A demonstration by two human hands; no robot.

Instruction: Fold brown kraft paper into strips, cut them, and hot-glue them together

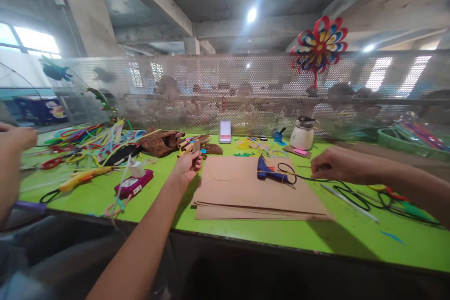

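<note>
My left hand (187, 167) is closed around a small brown piece (197, 146) that looks like card or felt, held just past the left edge of the brown paper sheets (242, 192). To the right of the stack, my right hand (332, 165) is raised over the green table with its fingers pinched together. A thin dark line shows by its fingertips; whether they grip it I cannot tell. On the paper lies a blue glue gun (266, 171), its black cord (316, 179) running right beneath my right hand.
Another person's hand (17, 140) reaches in at far left. A yellow hot-glue gun (82, 178), purple power strip (134, 183), brown cloth (160, 143) and colourful strips (84, 136) lie left. Behind are a phone (225, 131), white jug (302, 135) and perforated screen (211, 103).
</note>
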